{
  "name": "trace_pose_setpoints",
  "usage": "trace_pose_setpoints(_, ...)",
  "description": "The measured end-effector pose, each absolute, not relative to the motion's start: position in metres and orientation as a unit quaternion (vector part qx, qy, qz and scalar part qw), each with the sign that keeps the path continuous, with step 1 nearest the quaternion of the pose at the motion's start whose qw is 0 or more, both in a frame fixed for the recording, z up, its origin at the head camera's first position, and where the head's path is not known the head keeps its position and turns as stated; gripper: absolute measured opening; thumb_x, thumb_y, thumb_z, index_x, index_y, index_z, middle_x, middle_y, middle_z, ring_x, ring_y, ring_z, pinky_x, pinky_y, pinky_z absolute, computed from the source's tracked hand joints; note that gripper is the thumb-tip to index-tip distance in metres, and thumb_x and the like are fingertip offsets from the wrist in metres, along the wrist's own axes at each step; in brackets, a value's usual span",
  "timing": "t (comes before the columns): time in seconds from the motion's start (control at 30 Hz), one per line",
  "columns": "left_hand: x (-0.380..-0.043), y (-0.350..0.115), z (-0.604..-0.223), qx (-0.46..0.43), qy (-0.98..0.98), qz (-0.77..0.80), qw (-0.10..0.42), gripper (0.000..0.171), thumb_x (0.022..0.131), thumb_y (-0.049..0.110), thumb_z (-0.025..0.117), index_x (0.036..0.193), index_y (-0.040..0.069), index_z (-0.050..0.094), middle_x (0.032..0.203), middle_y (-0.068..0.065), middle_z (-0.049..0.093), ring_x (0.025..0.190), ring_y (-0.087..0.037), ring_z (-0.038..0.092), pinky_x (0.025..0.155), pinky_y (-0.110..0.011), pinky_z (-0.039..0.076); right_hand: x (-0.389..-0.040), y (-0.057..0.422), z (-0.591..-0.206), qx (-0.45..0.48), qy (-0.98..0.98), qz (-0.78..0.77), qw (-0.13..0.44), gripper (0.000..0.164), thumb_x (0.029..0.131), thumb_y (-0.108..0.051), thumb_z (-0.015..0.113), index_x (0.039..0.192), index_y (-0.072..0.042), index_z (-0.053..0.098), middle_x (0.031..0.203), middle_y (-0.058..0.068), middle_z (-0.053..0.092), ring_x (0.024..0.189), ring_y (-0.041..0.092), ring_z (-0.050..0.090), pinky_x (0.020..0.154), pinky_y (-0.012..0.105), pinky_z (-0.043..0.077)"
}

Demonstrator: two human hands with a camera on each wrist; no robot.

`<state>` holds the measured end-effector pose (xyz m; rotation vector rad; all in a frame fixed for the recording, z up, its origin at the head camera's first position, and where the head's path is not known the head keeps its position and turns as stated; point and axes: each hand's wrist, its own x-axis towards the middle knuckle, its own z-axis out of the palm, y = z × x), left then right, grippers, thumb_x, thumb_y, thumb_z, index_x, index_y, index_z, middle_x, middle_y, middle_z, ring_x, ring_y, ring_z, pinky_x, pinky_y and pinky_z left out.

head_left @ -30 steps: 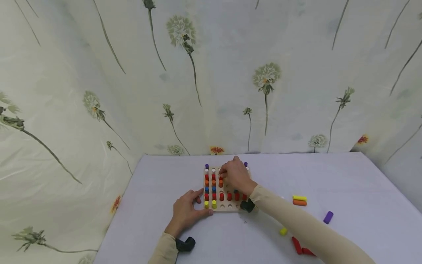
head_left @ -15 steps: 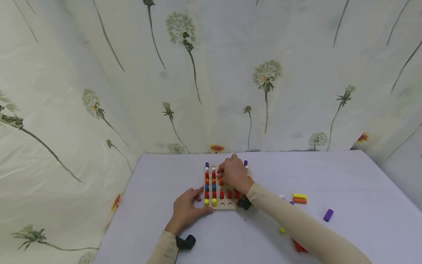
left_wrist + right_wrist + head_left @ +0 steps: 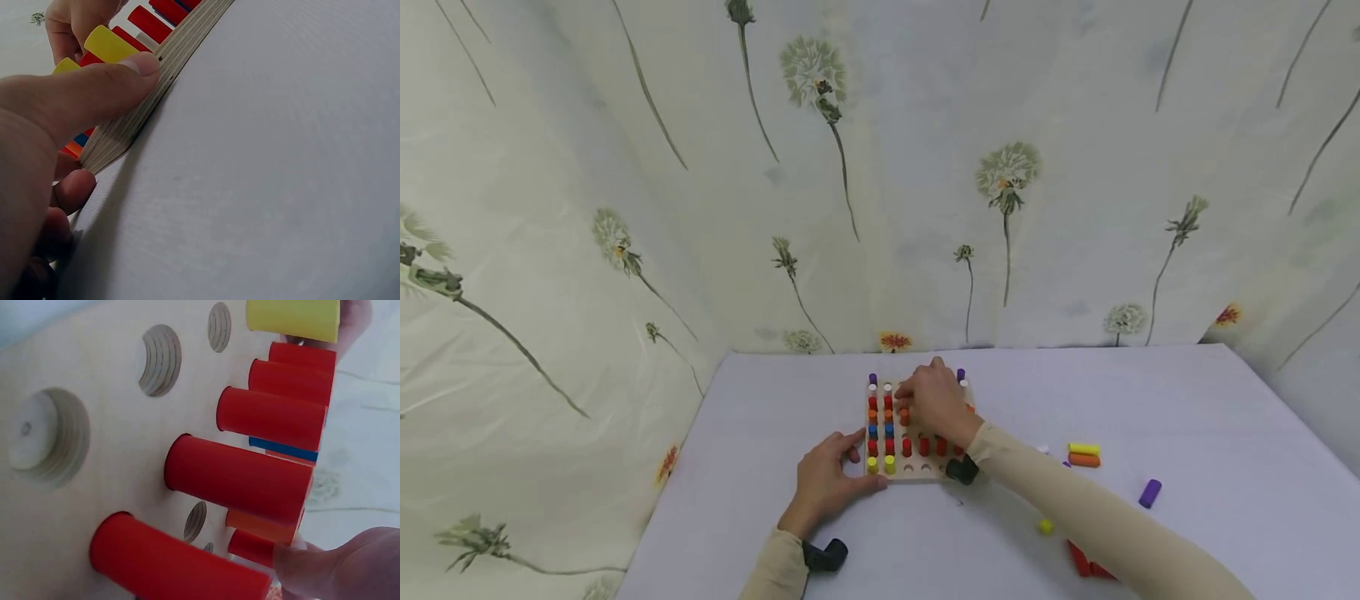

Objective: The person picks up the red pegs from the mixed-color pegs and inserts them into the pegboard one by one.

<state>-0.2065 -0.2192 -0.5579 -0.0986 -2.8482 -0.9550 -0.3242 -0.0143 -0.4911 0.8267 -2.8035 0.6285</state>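
Observation:
A wooden pegboard (image 3: 917, 477) with rows of coloured pegs lies on the table. My left hand (image 3: 825, 479) holds its near left corner, the thumb along the front edge beside a yellow peg (image 3: 112, 44) and the fingers against the left side. Over the far middle of the board, my right hand (image 3: 936, 404) pinches a red peg (image 3: 250, 547) just beyond an orange peg (image 3: 262, 525). In the right wrist view that red peg is at the board, but its lower end is hard to make out. The right hand covers several pegs and holes behind it.
Loose pegs lie right of the board: a yellow peg (image 3: 1083, 448) beside an orange peg (image 3: 1084, 460), a purple peg (image 3: 1150, 493), a short-looking yellow peg (image 3: 1046, 527) and red pegs (image 3: 1078, 558) partly under the right sleeve. Flowered cloth (image 3: 925, 208) hangs behind the table.
The right hand stays over the same part of the board with only a slight shift. My left hand keeps its hold on the corner. The head view has tilted slightly.

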Motion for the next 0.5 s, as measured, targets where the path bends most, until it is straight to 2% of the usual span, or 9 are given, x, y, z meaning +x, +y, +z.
trace_pose_setpoints(0.27,-0.204,-0.217,-0.559,-0.03,-0.949,-0.308,0.065,0.086,0.074,0.066,0.088,0.144,0.019,0.069,0.087,0.015,0.055,0.071,-0.004,0.044,0.064,-0.023,0.032,-0.316,0.009,-0.484,0.289,-0.905,0.303,0.07,0.011,0.093,-0.021,0.084,0.102,-0.016,0.088,0.081,-0.002,0.074,0.081,0.018,0.045,0.074,0.035,0.03)
trace_pose_setpoints(0.5,-0.205,-0.217,-0.558,-0.03,-0.949,-0.305,0.072,0.086,0.074,0.064,0.089,0.144,0.019,0.068,0.088,0.014,0.055,0.072,-0.005,0.043,0.065,-0.023,0.031,-0.305,0.058,-0.471,0.332,-0.897,0.281,0.083,0.009,0.089,-0.017,0.086,0.097,-0.013,0.088,0.081,-0.006,0.071,0.079,0.014,0.045,0.075,0.035,0.029)
